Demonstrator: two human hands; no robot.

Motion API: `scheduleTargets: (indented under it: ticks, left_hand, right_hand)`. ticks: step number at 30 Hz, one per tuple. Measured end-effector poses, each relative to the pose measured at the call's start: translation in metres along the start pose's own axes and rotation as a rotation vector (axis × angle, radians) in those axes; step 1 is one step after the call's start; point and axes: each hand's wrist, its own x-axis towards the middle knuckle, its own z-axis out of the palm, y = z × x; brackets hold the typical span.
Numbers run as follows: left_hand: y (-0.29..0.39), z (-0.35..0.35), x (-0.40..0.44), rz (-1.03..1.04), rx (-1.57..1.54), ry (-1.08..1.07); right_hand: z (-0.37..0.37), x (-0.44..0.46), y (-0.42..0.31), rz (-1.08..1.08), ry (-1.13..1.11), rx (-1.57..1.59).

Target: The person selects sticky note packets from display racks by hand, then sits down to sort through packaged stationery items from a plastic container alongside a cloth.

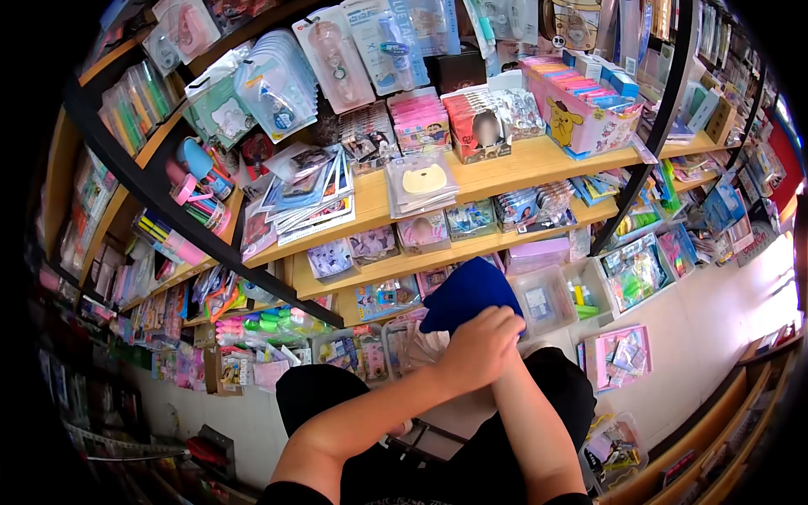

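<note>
A deep blue cloth (473,295) is held in front of the lower shelf, above my knees. My left hand (481,343) is closed at the cloth's lower edge, its fingers bunched beside my right wrist. My right hand (510,352) is mostly hidden behind my left hand and the cloth; only a sliver by the wrist shows. I cannot see what its fingers do. Just behind the cloth are small boxed card packs (423,232) on the lower shelf and a clear plastic bin (543,301).
A wooden shelf (337,240) carries loose cards (307,198), blister-packed items (278,88) and a pink display box (581,126). Bins of small goods stand low, with a pink tray (619,358) on the floor at right. Black metal posts (194,215) frame the shelves.
</note>
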Motion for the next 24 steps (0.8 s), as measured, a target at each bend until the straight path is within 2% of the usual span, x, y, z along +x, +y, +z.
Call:
scheduleTargets:
  ticks: [2,5,7,9,11,13,15,17,20,24]
  left_hand:
    - [0.005,0.004,-0.009,0.021,-0.035,-0.002]
    - [0.002,0.007,-0.026,0.007,-0.188,0.023]
    - [-0.008,0.006,-0.039,-0.185,-0.316,0.040]
    - [-0.037,0.017,-0.056,-0.396,-0.376,0.078]
    - [-0.108,0.054,-0.091,-0.610,-0.312,0.115]
    - [-0.186,0.097,-0.142,-0.774,-0.127,0.060]
    - [-0.233,0.129,-0.183,-0.860,0.062,-0.034]
    - [-0.252,0.149,-0.197,-0.896,0.185,-0.094]
    - [-0.253,0.170,-0.192,-0.755,0.331,-0.146]
    - [-0.262,0.199,-0.172,-0.629,0.409,-0.198]
  right_hand:
    - [-0.001,0.012,-0.007,-0.075,-0.045,-0.210]
    - [-0.001,0.018,-0.032,-0.334,-0.114,-0.695]
    - [0.000,0.010,-0.059,-0.540,-0.151,-0.993]
    - [0.000,0.000,-0.084,-0.675,-0.179,-1.148]
    - [-0.003,-0.007,-0.100,-0.650,-0.213,-1.104]
    - [-0.010,-0.010,-0.108,-0.494,-0.247,-0.899]
    - [-0.012,-0.013,-0.108,-0.522,-0.195,-1.076]
    - [-0.022,-0.009,-0.101,-0.541,-0.163,-1.172]
    - [-0.044,0.003,-0.080,-0.550,-0.138,-1.260]
    - [-0.030,0.014,-0.075,-0.455,-0.101,-1.120]
